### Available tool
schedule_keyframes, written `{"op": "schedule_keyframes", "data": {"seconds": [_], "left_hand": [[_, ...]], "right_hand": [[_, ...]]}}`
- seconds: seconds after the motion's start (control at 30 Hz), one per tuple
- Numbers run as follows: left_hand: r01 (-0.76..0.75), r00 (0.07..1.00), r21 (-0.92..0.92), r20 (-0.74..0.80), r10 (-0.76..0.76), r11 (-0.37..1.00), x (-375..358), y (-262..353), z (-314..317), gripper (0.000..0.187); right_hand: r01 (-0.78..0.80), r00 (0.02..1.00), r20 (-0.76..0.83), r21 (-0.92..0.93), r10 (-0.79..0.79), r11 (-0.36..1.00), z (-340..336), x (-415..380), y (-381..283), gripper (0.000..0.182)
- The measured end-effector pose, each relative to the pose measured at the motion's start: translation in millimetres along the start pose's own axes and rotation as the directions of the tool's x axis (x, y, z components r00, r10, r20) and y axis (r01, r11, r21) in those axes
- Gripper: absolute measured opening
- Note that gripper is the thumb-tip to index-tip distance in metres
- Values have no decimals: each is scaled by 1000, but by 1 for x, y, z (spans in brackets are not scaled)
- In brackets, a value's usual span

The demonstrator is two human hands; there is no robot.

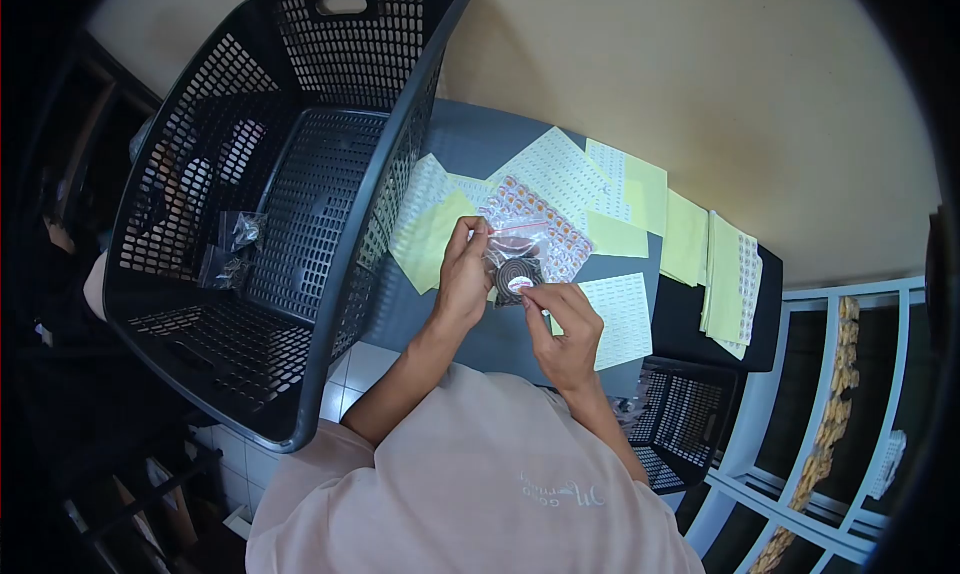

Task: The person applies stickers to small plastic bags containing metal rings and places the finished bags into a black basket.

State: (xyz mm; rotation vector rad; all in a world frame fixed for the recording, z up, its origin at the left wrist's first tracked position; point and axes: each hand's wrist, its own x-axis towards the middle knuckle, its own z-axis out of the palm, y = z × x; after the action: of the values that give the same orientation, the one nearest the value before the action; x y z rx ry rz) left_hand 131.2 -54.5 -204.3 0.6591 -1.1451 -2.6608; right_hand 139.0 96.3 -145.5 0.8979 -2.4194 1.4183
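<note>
- The left hand (pixel 464 274) is closed on the upper edge of a small clear zip bag (pixel 518 259), with the fingers curled over it.
- The right hand (pixel 566 324) pinches with thumb and finger at a small round sticker (pixel 518 285) on the front of the bag; the other fingers are bent in.
- Inside the bag there is a dark round item (pixel 512 272), a coil or disc; I cannot tell exactly what it is.
- The bag is held above the dark table (pixel 480 139), in front of the person's chest.
- Under and behind the bag lies a sheet with orange round stickers (pixel 560 236).
- Yellow backing sheets (pixel 430 236) and white label sheets (pixel 622 319) are spread on the table around the hands.
- A big black plastic basket (pixel 290 174) stands at the left, tilted; two small bags (pixel 232 249) with dark content lie in it.
- A smaller black basket (pixel 680 424) is at the lower right, beside the table.
- A white shelf (pixel 850 414) is at the far right.
</note>
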Motion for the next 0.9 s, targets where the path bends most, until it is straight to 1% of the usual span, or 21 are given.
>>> {"op": "schedule_keyframes", "data": {"seconds": [0.03,0.1,0.23,0.3,0.33,0.4,0.43,0.5,0.53,0.6,0.63,0.7,0.73,0.8,0.83,0.87,0.9], "left_hand": [[-1,1000,2,8,1,1000,-2,3,5,17],[43,999,-88,10,-42,995,-8,10,11,15],[47,998,-85,35,-44,995,-14,23,11,13],[70,993,-98,105,-60,993,-16,29,11,11],[71,992,-94,108,-60,993,-15,28,10,11],[22,994,-116,112,-9,993,-13,26,8,11],[22,993,-114,115,-9,993,-14,29,9,11],[34,993,-138,116,-18,990,-16,37,10,13],[33,993,-136,118,-17,990,-14,37,8,13],[24,991,-143,136,-4,989,-10,36,4,13],[23,990,-141,138,-3,990,-10,35,4,13],[21,984,-94,176,-5,995,-13,33,7,13],[22,983,-105,183,-2,994,-12,25,5,13],[23,979,-84,203,-6,996,-15,23,7,13],[24,976,-64,218,-9,998,-16,24,10,14],[16,979,-107,203,6,994,-17,26,13,13],[14,979,-107,206,9,994,-16,24,11,13]], "right_hand": [[2,1000,-7,-3,-2,1000,1,0,-2,17],[-1,998,-60,-46,-2,999,2,-2,-5,16],[3,996,-88,-57,-8,998,8,-6,-4,16],[32,993,-107,-124,-46,992,13,-8,-2,19],[31,993,-111,-124,-45,992,16,-8,-3,19],[-46,996,-77,-131,36,990,20,-8,-5,23],[-47,996,-81,-131,36,990,20,-8,-7,23],[-75,997,-19,-126,74,989,19,-6,-9,25],[-75,997,-23,-126,73,989,21,-6,-9,25],[-118,992,-58,-44,115,992,25,-7,-6,22],[-116,992,-60,-43,114,992,26,-7,-3,22],[1,987,-157,-166,-27,986,26,-4,2,29],[2,987,-160,-168,-29,986,27,-2,3,29],[-107,968,-231,-25,98,994,27,2,4,36],[-103,968,-235,-27,94,994,27,2,5,36],[-252,941,-183,179,284,951,27,1,5,38],[-392,887,-92,366,453,844,28,0,6,39]]}}
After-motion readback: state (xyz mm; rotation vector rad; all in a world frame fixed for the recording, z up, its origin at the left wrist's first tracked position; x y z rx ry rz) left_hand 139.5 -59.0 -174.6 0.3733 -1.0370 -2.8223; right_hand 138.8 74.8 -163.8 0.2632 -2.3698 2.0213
